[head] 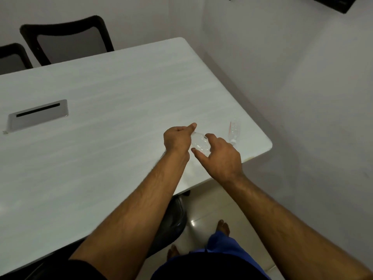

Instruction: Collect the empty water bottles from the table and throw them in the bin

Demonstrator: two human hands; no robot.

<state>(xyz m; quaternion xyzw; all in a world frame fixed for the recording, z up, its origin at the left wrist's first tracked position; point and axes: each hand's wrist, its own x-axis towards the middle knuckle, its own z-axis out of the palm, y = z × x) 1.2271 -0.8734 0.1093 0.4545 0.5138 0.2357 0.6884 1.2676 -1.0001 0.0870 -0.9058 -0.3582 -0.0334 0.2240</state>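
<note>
A clear empty plastic bottle sits between my two hands above the white table, near its right corner. My left hand grips one end of it, thumb stretched over the top. My right hand curls thumb and fingers round the other end. A second clear bottle with a white cap lies on its side on the table just right of my hands, close to the edge. No bin is in view.
A metal cable hatch is set into the table at the left. Two dark chairs stand behind the table, and another chair is tucked under its near edge. White walls close in on the right.
</note>
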